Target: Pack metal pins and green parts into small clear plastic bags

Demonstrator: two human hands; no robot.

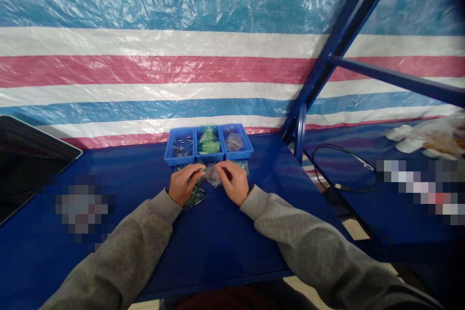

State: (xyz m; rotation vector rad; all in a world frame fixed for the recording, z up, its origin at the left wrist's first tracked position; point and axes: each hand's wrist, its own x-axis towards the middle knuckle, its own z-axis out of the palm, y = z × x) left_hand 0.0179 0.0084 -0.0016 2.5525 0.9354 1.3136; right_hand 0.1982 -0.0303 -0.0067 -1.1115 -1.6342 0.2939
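Between my hands is a small clear plastic bag (213,177), just in front of the blue bins. My right hand (234,183) is closed, thumb and fingers pinching the bag's right side. On the other side, my left hand (184,184) has its fingers pressed together at the bag's left edge. Green printed packets (194,199) lie under and below my left hand, with a thin metal piece (202,200) on top. Another green packet (244,167) shows behind my right hand. My fingers partly hide the bag.
Three joined blue bins hold thin metal pieces (182,147), green packets (209,144) and clear plastic bags (234,141). A dark screen-like panel (29,164) stands left on the blue table (225,252). Right are a blue metal frame (316,77) and a black cable (316,169).
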